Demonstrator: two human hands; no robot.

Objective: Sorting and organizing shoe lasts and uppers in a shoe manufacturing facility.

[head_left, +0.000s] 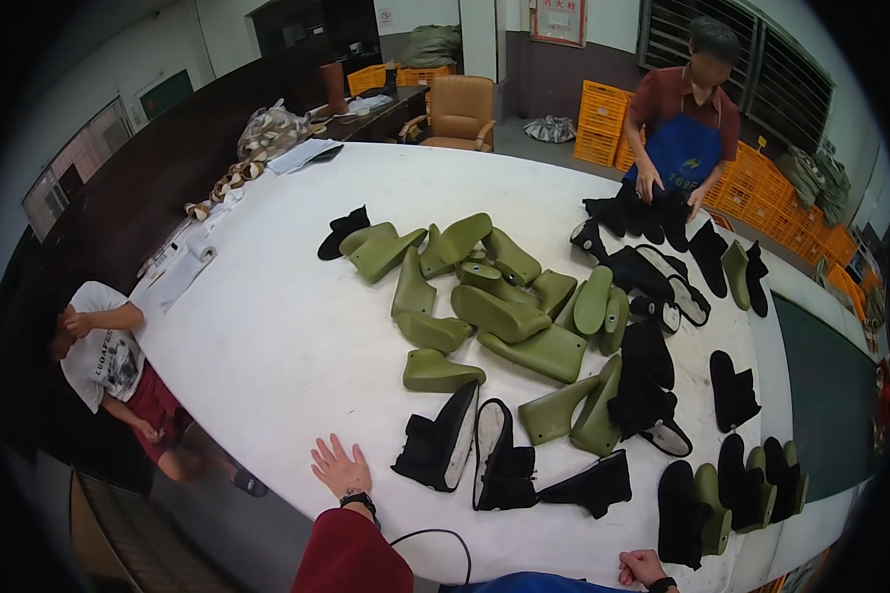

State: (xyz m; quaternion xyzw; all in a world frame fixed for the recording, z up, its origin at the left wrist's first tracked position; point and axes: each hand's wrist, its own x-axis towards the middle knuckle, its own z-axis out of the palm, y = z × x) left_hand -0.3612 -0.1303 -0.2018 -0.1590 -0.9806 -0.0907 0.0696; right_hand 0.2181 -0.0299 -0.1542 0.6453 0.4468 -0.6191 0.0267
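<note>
Your left hand (339,465) lies flat with fingers spread on the white round table (267,336) at its near edge, just beside two black fabric ankle boots (470,450) lying on their sides. Your right hand (643,567) rests curled at the near edge; whether it grips anything, you cannot tell. Stacked orange plastic crates (601,124) stand beyond the far edge, contents hidden.

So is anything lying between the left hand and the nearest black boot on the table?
Nothing visible. The left hand rests open and flat on the white table, and only bare tabletop separates it from the nearest black boot to its right. The olive boot forms lie farther back.
</note>
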